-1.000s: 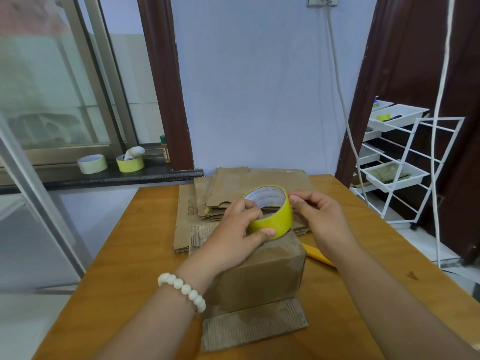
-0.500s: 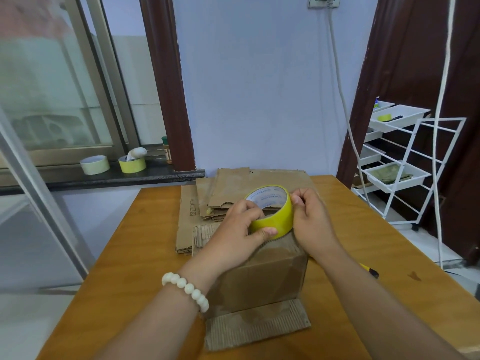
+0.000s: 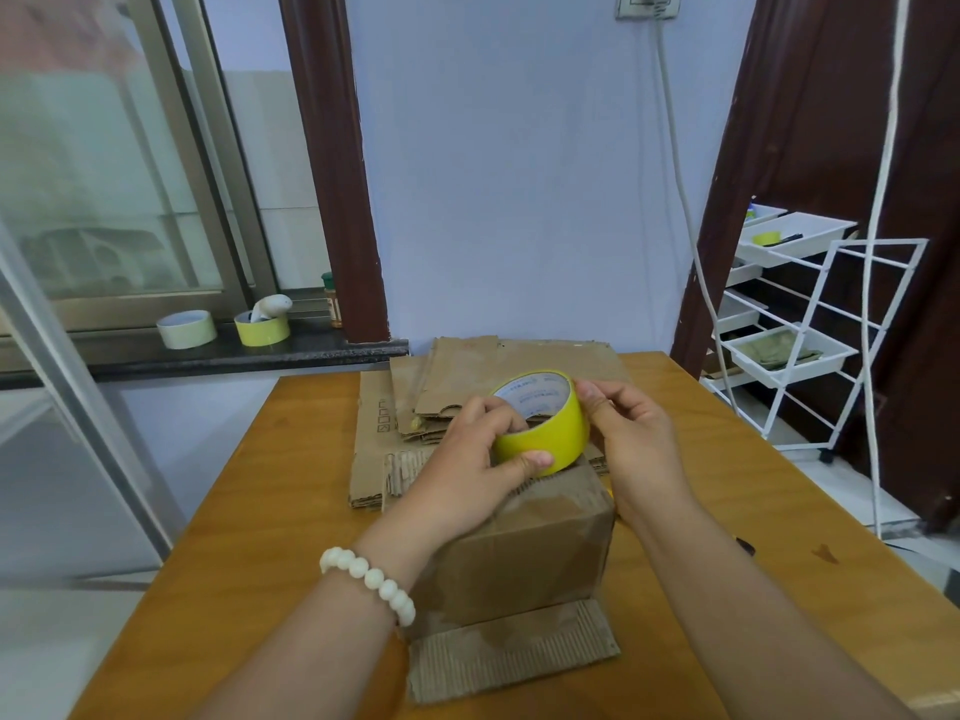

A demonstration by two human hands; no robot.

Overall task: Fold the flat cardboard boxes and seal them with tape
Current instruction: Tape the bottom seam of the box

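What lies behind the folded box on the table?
Behind the folded box lies a stack of flat cardboard. The yellow tape roll, held in the left hand and right hand, hides the stack's near middle.

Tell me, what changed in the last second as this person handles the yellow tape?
The right hand swung in closer to the yellow tape roll, with its wrist now nearer the folded box and its fingertips pinching at the roll's rim. No tape is pulled out yet. The left hand still grips the roll above the box, and the flat cardboard stack behind has not moved.
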